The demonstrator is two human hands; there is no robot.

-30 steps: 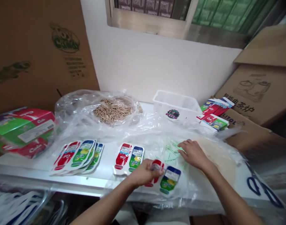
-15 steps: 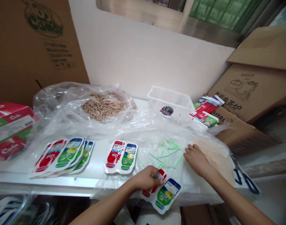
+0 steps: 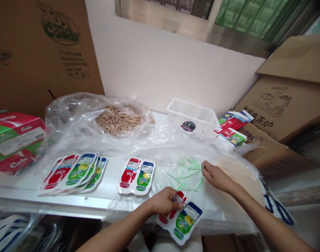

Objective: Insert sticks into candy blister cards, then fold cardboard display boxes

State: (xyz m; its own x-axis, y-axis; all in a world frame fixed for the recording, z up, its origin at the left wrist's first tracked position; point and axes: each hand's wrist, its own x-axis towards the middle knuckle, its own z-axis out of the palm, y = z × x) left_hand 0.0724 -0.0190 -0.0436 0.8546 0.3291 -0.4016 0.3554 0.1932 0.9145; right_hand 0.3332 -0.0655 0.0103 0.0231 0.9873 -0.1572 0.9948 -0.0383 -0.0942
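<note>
My left hand [image 3: 166, 201] is closed on a bottle-shaped double packet [image 3: 186, 224], red Cola on one half and green Sprite on the other, held tilted over the table's front edge. The thumb lies across its red half. My right hand [image 3: 215, 176] pinches the end of a thin green stick [image 3: 195, 172] at the edge of a loose pile of green sticks [image 3: 190, 161] on clear plastic. Left of my hands, one more double packet [image 3: 136, 176] lies flat on the table. Further left is an overlapping stack of such packets [image 3: 76, 171].
Behind lie a clear bag of thin brown sticks [image 3: 119, 120] and a white plastic basket [image 3: 191, 113]. Printed cartons [image 3: 232, 127] stand right of it. A Cola box [image 3: 16, 140] is far left. Blue-handled scissors [image 3: 278, 208] lie at the right edge, beside a pale bundle [image 3: 244, 175].
My right hand has moved slightly left and its fingers have closed on a green stick. My left hand keeps its packet in nearly the same place. The view has shifted a little.
</note>
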